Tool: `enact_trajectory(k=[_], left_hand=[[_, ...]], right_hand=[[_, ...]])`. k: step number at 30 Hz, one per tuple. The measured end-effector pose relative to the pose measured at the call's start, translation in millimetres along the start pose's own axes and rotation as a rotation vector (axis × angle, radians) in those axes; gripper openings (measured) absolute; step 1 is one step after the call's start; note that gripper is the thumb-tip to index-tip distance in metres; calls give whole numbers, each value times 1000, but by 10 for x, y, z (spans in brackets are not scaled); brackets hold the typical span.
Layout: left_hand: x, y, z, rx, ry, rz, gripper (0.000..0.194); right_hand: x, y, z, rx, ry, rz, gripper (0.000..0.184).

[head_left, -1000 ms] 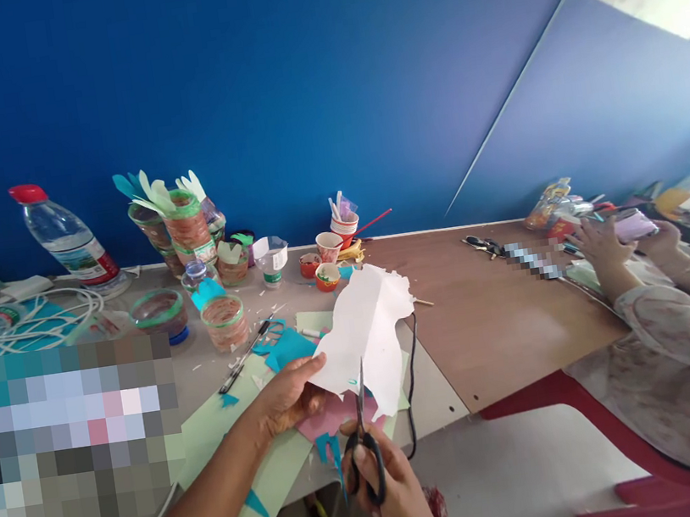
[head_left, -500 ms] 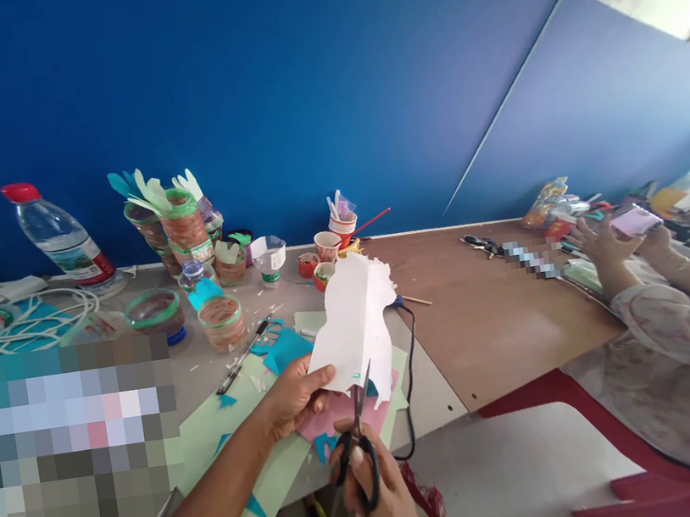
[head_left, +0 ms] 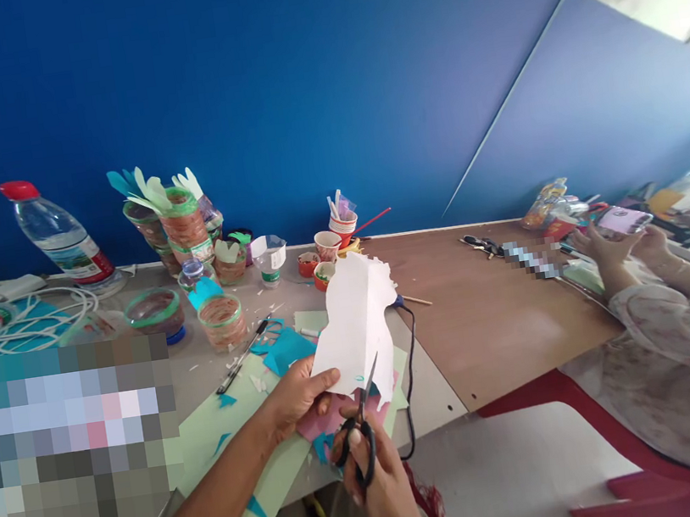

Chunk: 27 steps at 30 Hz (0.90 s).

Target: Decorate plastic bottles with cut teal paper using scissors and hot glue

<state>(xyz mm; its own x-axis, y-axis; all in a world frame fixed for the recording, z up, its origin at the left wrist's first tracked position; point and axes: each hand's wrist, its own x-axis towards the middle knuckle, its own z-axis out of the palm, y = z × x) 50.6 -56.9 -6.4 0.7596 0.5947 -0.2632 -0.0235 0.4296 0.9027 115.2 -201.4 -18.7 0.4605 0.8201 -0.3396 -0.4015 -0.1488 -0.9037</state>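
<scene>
My left hand pinches the lower left edge of a white sheet of paper, its thumb lying on top. The sheet has a crease down it and ragged, cut edges on the right. My right hand grips a pair of scissors by the black handles, with the blades pointing up at the paper's lower edge. A small teal mark shows on the paper beside the blades. Below lie a pink sheet, a pale green sheet and blue paper scraps.
Wrapped, decorated cups and a red-capped bottle stand along the blue wall. A pen lies left of the paper; a black cable runs right of it. At far right, another person's hands hold a phone.
The scissors have tilted slightly to the right, and the paper has shifted a little to the right with my left hand. The other person's phone has moved slightly left.
</scene>
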Motion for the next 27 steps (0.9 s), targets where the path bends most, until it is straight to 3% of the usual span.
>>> enact_trajectory(k=[13, 27], left_hand=[[0, -26, -17, 16, -10, 6, 45], [3, -11, -20, -11, 0, -6, 43]], right_hand=[[42, -41, 1, -79, -32, -22, 71], [-11, -140, 45, -46, 1, 53, 69]])
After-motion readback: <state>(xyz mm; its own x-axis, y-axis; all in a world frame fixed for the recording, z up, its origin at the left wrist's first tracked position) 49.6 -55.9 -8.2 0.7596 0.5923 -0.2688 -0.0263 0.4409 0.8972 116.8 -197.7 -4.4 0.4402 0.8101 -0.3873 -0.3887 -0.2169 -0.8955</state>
